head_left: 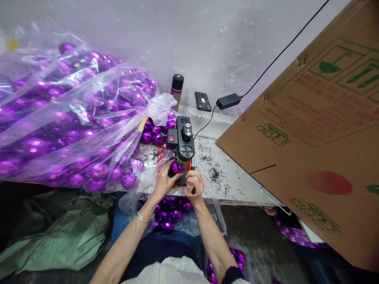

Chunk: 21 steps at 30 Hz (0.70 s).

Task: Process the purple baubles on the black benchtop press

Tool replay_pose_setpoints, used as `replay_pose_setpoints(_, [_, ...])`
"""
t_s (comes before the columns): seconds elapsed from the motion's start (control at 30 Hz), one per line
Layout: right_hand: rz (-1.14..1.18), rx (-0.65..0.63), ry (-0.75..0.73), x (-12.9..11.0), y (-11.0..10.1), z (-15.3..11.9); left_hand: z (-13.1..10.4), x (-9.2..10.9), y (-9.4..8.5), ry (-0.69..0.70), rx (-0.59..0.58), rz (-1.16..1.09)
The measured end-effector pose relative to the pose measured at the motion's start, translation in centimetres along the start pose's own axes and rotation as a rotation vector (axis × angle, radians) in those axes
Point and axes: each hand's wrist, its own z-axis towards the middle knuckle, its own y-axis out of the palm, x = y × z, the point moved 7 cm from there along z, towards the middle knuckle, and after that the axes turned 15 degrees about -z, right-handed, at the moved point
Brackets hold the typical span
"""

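Beneath the head of a small black machine [185,139] sits a shiny purple ball [177,167]. My left hand [164,178] holds this ball from the left, with thumb and fingers around its side. My right hand [194,183] is wrapped round a black lever handle at the machine's right side. A red switch [171,138] shows on a box on the machine's left. More purple balls [152,131] lie just behind and left of the machine.
A large clear bag of purple balls [74,130] fills the left. Behind stand a dark bottle [177,88], a phone [203,101] and a power adapter [229,101]. Small black pins [215,173] litter the white table [241,185]. A cardboard box [296,130] leans at right.
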Motion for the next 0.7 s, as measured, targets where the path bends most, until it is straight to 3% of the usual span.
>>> replay_pose_setpoints(0.13, [0.101,0.196,0.105,-0.9,-2.8,2.8,0.6,0.0,0.2,-0.006,-0.006,-0.005])
replay_pose_setpoints(0.23, [0.167,0.145,0.281,-1.2,-4.3,6.0,0.1,0.9,-0.2,0.003,-0.006,-0.002])
replay_pose_setpoints(0.33, [0.191,0.109,0.305,-1.6,-5.2,7.7,-3.2,2.5,-1.9,0.044,0.006,0.033])
replay_pose_setpoints(0.43, [0.173,0.142,0.252,-1.9,-5.3,7.4,-8.7,3.0,-3.1,0.075,-0.145,0.074])
replay_pose_setpoints(0.57, [0.173,0.115,0.205,-1.7,-4.6,6.3,-14.7,-0.4,-3.2,-0.076,-0.452,0.161])
replay_pose_setpoints(0.7, [0.193,0.012,0.227,-0.2,-5.3,5.1,-16.0,-4.2,-3.8,-0.242,-0.527,0.313])
